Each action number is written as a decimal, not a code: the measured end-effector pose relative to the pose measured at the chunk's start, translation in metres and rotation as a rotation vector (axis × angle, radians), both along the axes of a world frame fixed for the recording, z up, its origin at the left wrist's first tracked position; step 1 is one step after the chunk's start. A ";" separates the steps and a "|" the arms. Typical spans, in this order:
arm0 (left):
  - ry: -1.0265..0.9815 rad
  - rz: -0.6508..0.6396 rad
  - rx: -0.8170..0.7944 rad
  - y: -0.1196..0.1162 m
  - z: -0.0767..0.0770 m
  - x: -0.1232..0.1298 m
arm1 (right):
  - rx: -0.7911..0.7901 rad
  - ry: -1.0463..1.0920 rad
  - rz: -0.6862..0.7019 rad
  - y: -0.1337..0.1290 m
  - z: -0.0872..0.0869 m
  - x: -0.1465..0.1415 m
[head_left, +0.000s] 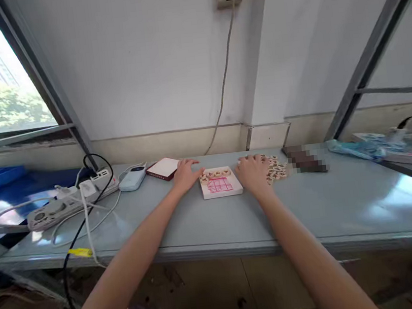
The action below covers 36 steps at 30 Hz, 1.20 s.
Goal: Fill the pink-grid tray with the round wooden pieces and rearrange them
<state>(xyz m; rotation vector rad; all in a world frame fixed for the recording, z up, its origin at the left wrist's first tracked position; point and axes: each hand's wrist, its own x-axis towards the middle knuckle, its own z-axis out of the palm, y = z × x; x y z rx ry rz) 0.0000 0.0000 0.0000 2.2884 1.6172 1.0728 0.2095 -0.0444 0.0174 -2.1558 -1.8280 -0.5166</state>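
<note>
A shallow white box (pixel 222 194) with a pink grid drawn on it lies on the table. Several round wooden Chinese chess pieces (pixel 215 174) stand in a row along its far part. My left hand (pixel 187 175) is at the box's left side, fingers apart, with the thumb reaching to its far left corner beside the row. To the right of the box, my right hand (pixel 253 171) rests over the left side of a pile of Chinese chess pieces (pixel 276 168). Its fingers are bent downward and look slightly apart; the tips are partly hidden.
Behind my left hand lies a dark red box with a white top (pixel 166 168). Farther left are a pale blue device (pixel 133 178) and a power strip (pixel 58 210) with tangled cables. A blurred brown object (pixel 305 159) and a blue plastic package (pixel 354 150) lie right.
</note>
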 end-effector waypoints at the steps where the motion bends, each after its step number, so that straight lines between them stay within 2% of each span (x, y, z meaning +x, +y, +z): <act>1: 0.038 -0.027 -0.063 0.000 -0.001 0.001 | -0.003 -0.036 -0.036 0.001 -0.003 0.002; 4: 0.130 -0.106 -0.214 0.001 -0.004 0.001 | -0.067 -0.106 -0.110 0.004 -0.010 0.007; 6: 0.183 -0.160 -0.290 0.003 -0.005 0.001 | -0.170 -0.119 -0.126 0.006 -0.013 0.008; 10: 0.184 -0.227 -0.306 0.007 -0.006 -0.003 | -0.265 -0.109 -0.110 0.008 -0.013 0.007; 16: 0.176 -0.226 -0.318 0.006 -0.005 -0.006 | -0.144 -0.157 -0.124 0.003 -0.005 0.010; 20: 0.145 -0.209 -0.319 0.007 -0.006 -0.006 | -0.140 -0.173 -0.108 -0.001 0.002 0.013; 25: 0.091 -0.225 -0.316 0.012 -0.009 -0.009 | -0.111 -0.157 -0.025 -0.002 0.005 0.011; 30: 0.085 -0.242 -0.301 0.013 -0.011 -0.010 | -0.158 0.021 0.143 0.003 0.000 0.007; 33: 0.088 -0.247 -0.307 0.011 -0.010 -0.009 | -0.082 0.073 0.180 0.006 -0.001 0.006; 36: 0.091 -0.250 -0.306 0.010 -0.010 -0.008 | 0.093 0.186 0.179 0.006 0.005 0.003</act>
